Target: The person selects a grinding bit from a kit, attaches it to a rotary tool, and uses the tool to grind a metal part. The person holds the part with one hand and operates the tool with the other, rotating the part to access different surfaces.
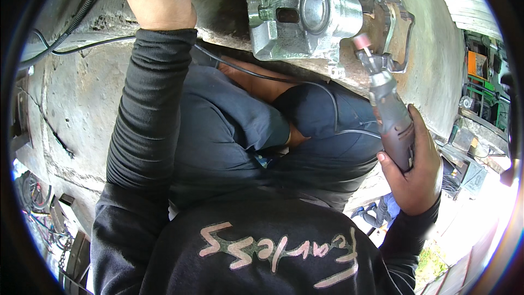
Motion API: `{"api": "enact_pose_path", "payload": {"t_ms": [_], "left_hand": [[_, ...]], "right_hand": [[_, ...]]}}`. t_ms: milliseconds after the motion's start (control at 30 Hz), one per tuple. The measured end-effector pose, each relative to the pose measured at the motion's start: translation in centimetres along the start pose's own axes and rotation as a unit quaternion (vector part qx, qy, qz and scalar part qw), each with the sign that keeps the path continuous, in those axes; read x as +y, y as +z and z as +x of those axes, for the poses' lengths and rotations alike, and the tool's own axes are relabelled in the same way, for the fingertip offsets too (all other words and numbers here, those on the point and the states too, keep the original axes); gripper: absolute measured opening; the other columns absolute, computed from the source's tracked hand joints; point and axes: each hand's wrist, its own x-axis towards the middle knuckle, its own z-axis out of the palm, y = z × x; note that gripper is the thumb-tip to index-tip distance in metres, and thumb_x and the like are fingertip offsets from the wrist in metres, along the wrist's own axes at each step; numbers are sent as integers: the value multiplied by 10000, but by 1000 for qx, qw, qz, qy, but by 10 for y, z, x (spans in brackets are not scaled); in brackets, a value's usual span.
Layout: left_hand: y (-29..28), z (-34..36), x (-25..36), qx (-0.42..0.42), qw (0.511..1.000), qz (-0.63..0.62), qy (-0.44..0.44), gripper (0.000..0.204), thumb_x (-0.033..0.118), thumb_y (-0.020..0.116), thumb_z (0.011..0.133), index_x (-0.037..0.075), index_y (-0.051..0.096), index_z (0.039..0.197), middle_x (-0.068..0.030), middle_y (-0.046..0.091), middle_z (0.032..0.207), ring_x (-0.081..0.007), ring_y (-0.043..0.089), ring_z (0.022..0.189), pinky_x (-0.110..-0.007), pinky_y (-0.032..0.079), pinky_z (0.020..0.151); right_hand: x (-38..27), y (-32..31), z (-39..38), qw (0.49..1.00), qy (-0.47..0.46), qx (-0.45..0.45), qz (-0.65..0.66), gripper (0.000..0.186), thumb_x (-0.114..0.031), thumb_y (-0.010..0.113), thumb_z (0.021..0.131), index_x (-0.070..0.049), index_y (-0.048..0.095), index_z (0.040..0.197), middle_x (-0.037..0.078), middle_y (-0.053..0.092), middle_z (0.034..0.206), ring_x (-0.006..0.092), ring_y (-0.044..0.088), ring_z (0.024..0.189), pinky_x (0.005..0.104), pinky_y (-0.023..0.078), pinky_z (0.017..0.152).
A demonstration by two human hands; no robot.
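In my right hand (417, 172) is a dark handheld rotary grinder (394, 131), its body lying between my thumb and fingers. A small pink grinding stone (361, 42) is fitted at its tip, close to the right side of a silvery metal brake caliper (305, 16). I cannot tell whether the stone touches the caliper. The caliper has a round piston boss and a rectangular opening. My left hand (158, 0) is at the top edge, left of the caliper; its fingers are mostly cut off by the picture's edge, so what they hold is hidden.
A thin black cable (262, 76) runs across my lap to the grinder. Ribbed black tubing (82, 11) curves at upper left. The caliper rests on a worn, greyish surface (426, 38) beside a bent metal bracket (406, 38). Clutter and an orange box (477, 65) stand at far right.
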Motion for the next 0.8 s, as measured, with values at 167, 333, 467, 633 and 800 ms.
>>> {"api": "enact_pose_path", "payload": {"t_ms": [167,333,467,633,800], "left_hand": [[5,-7,1,-27,999,15,33,83,195,569,940,113,553,946,9,560,789,-52,467,595,-192,341,504],[13,-13,-4,-109,985,83,105,87,111,565,946,90,571,1030,32,521,893,-57,465,805,-210,373,739],[15,-18,-17,-145,981,76,107,118,77,547,954,72,564,1071,27,516,953,-72,458,890,-206,367,813],[-4,8,-40,-205,893,226,332,182,44,506,1003,-29,661,1064,-90,599,1072,-172,624,944,-287,506,846],[-24,24,-53,-219,850,272,395,237,-55,554,939,5,685,1127,-106,587,1155,-216,617,1079,-315,494,970]], "right_hand": [[8,36,-28,944,95,42,314,753,-80,761,756,54,419,1413,255,615,1236,291,632,1134,375,473,982],[10,64,-40,952,94,-1,292,765,-134,783,755,59,425,1403,288,593,1259,379,616,1173,400,473,995],[7,68,-37,966,72,19,249,770,-169,787,758,58,426,1400,298,601,1212,423,635,1107,419,510,937],[5,68,-32,984,32,-5,176,791,-183,794,742,57,424,1398,250,626,1032,406,668,888,425,546,758],[6,72,-33,983,31,23,179,804,-187,794,741,61,412,1404,242,625,1010,403,665,869,426,545,747]]}}
